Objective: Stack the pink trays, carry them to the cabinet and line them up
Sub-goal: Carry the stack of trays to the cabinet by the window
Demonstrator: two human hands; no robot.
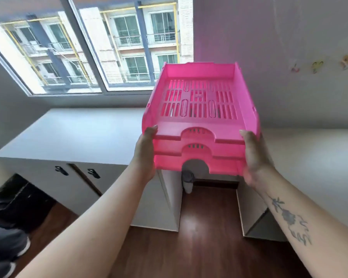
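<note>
In the head view, a stack of three pink trays (pixel 199 117) is held in the air above the gap between the white cabinet (pixel 72 133) and the white desk (pixel 309 157), touching neither. The stack's near left corner is clasped by the left hand (pixel 146 155), its near right corner by the right hand (pixel 254 157). A window (pixel 88 47) is seen behind the cabinet's far edge.
</note>
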